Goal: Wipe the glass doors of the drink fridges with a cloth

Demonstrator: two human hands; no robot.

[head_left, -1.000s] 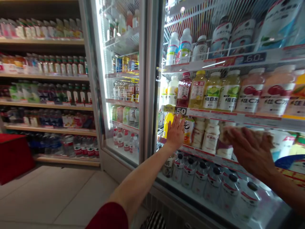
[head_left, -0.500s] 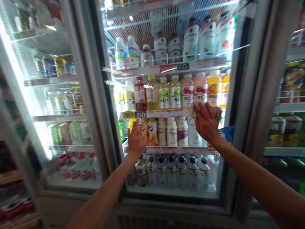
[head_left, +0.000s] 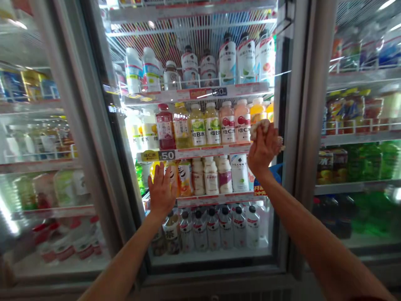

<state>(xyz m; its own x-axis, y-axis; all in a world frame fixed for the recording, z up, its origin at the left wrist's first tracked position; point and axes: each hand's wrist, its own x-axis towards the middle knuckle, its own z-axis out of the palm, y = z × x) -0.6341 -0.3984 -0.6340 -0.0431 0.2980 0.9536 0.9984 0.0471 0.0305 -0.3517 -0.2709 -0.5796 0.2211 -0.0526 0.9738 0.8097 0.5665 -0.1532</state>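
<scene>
A glass fridge door (head_left: pixel 206 261) fills the middle of the view, with rows of drink bottles behind it. My right hand (head_left: pixel 265 148) is closed on a crumpled whitish cloth (head_left: pixel 260 127), pressed to the glass in front of the orange-juice-coloured bottles (head_left: pixel 257 109). Lower and to the left, my left hand (head_left: pixel 162 191) lies against the glass with its fingers stretched out and spread. It covers part of the yellow and orange bottles on the shelf behind. Nothing shows in the left hand.
Metal door frames (head_left: pixel 308 138) stand on both sides of the glass. A blue sticker (head_left: pixel 275 172) sits by my right wrist. More drinks fill the neighbouring fridges, such as green bottles (head_left: pixel 372 163) at right. Price strips (head_left: pixel 167 155) run along the shelves.
The view has swung to the right, so the fridge appears further left. My right hand with the cloth has moved up and rightward on the glass. My left hand stays spread in about the same place.
</scene>
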